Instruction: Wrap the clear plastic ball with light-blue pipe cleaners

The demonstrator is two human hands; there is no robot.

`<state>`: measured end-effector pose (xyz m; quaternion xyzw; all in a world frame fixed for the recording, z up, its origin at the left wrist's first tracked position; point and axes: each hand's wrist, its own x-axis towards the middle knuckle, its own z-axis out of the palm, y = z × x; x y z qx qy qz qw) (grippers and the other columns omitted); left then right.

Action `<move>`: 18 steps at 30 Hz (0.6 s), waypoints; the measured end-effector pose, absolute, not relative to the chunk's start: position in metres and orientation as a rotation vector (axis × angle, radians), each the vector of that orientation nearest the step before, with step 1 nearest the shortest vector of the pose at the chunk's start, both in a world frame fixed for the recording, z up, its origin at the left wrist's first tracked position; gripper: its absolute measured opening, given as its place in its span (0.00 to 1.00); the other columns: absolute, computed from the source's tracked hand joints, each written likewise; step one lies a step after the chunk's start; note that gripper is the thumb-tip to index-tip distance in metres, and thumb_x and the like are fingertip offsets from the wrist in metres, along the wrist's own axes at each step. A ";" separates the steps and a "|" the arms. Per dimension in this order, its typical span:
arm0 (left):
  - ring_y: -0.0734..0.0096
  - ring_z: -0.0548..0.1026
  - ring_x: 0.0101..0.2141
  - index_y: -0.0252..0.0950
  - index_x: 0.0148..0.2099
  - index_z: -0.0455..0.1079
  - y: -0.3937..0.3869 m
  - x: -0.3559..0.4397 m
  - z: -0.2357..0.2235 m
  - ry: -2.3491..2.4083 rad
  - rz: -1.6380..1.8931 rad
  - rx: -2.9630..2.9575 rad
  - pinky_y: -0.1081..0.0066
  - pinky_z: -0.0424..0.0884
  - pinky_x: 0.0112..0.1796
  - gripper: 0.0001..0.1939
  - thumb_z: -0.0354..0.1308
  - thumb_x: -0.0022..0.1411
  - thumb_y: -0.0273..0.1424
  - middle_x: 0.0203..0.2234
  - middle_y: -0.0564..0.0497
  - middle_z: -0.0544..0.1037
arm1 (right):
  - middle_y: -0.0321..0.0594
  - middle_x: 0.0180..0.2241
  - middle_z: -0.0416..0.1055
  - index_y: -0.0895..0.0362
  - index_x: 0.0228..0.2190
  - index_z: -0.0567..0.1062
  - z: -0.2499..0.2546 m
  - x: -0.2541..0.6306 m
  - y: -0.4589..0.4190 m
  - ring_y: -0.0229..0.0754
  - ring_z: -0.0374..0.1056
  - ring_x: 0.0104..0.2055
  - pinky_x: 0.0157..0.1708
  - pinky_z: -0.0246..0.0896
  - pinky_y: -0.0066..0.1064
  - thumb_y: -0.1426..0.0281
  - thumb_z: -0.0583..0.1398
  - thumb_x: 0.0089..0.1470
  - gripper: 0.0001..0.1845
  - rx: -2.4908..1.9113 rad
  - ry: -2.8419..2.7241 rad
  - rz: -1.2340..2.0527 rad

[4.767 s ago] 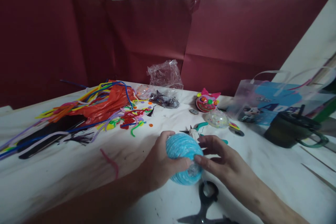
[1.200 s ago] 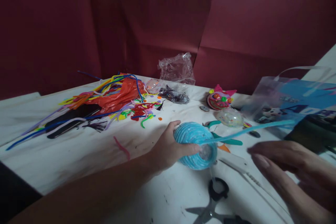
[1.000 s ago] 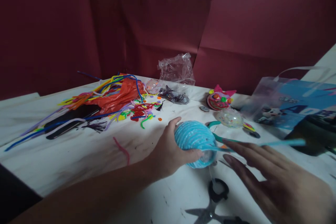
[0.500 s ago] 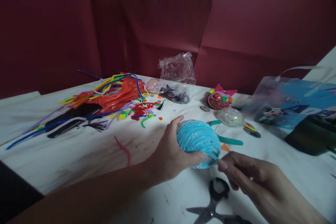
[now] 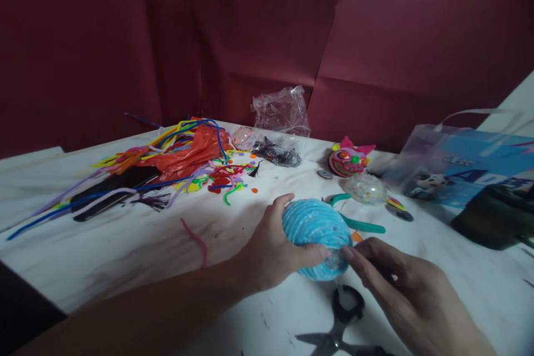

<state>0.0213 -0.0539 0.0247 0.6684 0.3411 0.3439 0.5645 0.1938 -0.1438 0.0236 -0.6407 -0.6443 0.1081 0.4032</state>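
A ball wound with light-blue pipe cleaner (image 5: 315,228) rests in my left hand (image 5: 273,247), fingers behind it and thumb across its front. A bare, clear patch shows low on its near right side. There my right hand (image 5: 400,283) is closed in a pinch, thumb and fingertip against the ball's edge at the blue pipe cleaner; the pinched bit is mostly hidden. Below the ball lie black-handled scissors (image 5: 336,339), blades parted. Green-handled pliers (image 5: 362,225) lie partly behind the ball.
Colourful pipe cleaners (image 5: 167,139) and a red plastic bag (image 5: 194,150) are heaped at the left. A pink decorated ball (image 5: 348,161), a clear ball with coloured bits (image 5: 367,189) and a blue bag (image 5: 471,161) stand right. One pink pipe cleaner (image 5: 196,239) lies left of my hands.
The ball has tipped and dropped slightly in my left hand, showing more of its bare patch. My right thumb has moved up against the ball's edge.
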 end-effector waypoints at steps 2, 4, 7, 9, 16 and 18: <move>0.52 0.60 0.54 0.35 0.62 0.48 -0.053 0.022 0.025 0.806 0.793 1.565 0.58 0.58 0.53 0.48 0.66 0.42 0.39 0.56 0.41 0.59 | 0.39 0.22 0.69 0.54 0.23 0.71 0.021 0.194 -0.143 0.42 0.64 0.23 0.21 0.61 0.28 0.52 0.55 0.57 0.21 -1.618 -1.653 0.279; 0.51 0.60 0.54 0.34 0.62 0.49 -0.053 0.022 0.026 0.821 0.787 1.578 0.57 0.58 0.53 0.47 0.66 0.42 0.39 0.56 0.41 0.59 | 0.36 0.20 0.66 0.54 0.22 0.69 0.019 0.195 -0.143 0.39 0.61 0.20 0.18 0.58 0.26 0.54 0.53 0.59 0.21 -1.615 -1.675 0.296; 0.51 0.60 0.54 0.34 0.61 0.50 -0.055 0.022 0.028 0.849 0.783 1.600 0.56 0.57 0.53 0.46 0.65 0.41 0.38 0.57 0.40 0.58 | 0.32 0.16 0.60 0.54 0.19 0.65 0.020 0.196 -0.143 0.37 0.58 0.17 0.15 0.55 0.23 0.55 0.52 0.60 0.23 -1.606 -1.688 0.322; 0.50 0.60 0.54 0.33 0.60 0.51 -0.055 0.023 0.028 0.836 0.797 1.602 0.56 0.57 0.53 0.46 0.66 0.41 0.37 0.56 0.39 0.59 | 0.32 0.16 0.61 0.54 0.19 0.65 0.021 0.196 -0.143 0.37 0.58 0.17 0.15 0.55 0.23 0.55 0.52 0.60 0.23 -1.602 -1.689 0.319; 0.53 0.68 0.47 0.35 0.54 0.57 -0.053 0.023 0.023 0.665 0.778 1.534 0.59 0.66 0.45 0.37 0.66 0.43 0.36 0.49 0.42 0.68 | 0.34 0.20 0.66 0.54 0.22 0.70 0.019 0.198 -0.146 0.38 0.61 0.21 0.19 0.58 0.24 0.57 0.54 0.60 0.19 -1.595 -1.695 0.204; 0.54 0.69 0.46 0.35 0.53 0.57 -0.054 0.022 0.024 0.667 0.775 1.544 0.59 0.66 0.45 0.36 0.66 0.43 0.36 0.48 0.43 0.69 | 0.34 0.20 0.66 0.54 0.22 0.70 0.018 0.198 -0.145 0.38 0.61 0.21 0.19 0.57 0.24 0.57 0.54 0.60 0.19 -1.592 -1.698 0.174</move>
